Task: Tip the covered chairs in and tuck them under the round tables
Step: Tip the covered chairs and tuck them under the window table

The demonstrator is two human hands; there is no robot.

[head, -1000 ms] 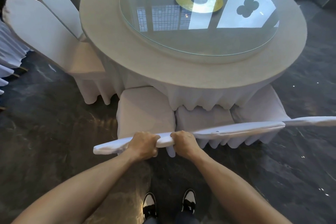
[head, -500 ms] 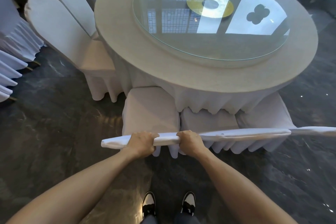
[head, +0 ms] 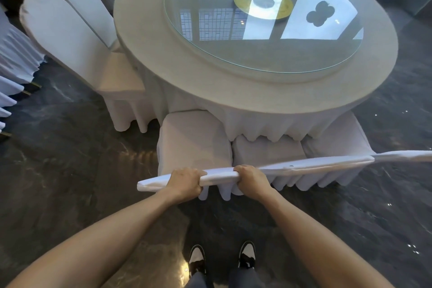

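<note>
Wrapping your left hand (head: 184, 181) and right hand (head: 251, 179) around the white-covered chair back's top edge (head: 219, 176), you've closed in since a second ago; its seat (head: 194, 138) sits partly under the round grey-clothed table (head: 233, 91), so push further.

Both bare arms stretched out forward and down, converging a bit. Left hand (head: 184, 182) and right hand (head: 253, 179) sit side by side, knuckles up, fingers curled over in a closed overhand grip.
</note>
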